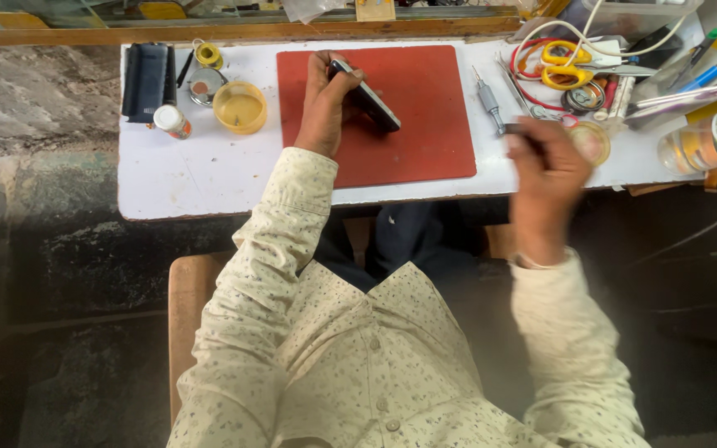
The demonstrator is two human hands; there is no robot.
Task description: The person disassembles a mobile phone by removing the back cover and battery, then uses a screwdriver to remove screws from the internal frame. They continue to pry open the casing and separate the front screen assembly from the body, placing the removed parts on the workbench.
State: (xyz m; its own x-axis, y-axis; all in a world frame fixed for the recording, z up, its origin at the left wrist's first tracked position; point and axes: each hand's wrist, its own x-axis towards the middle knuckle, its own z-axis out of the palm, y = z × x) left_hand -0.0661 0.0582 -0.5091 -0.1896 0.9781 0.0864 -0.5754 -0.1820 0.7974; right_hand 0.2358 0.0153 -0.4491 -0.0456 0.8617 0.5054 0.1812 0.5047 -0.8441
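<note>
My left hand (325,104) grips a dark mobile phone (371,104) and holds it tilted on edge over a red mat (425,124) on the white table (209,178). My right hand (548,170) is blurred by motion at the table's right front edge. Its fingers are closed around a small dark tool (518,131) whose end pokes out to the left; its kind is not clear. A grey-handled screwdriver (488,98) lies just right of the mat, a little above my right hand.
Left of the mat stand a yellow round tub (240,107), a small jar with an orange lid (172,121), a round tin (205,85) and a black case (147,81). At the right lie yellow scissors (568,66), cables, pens and a plastic bottle (711,139).
</note>
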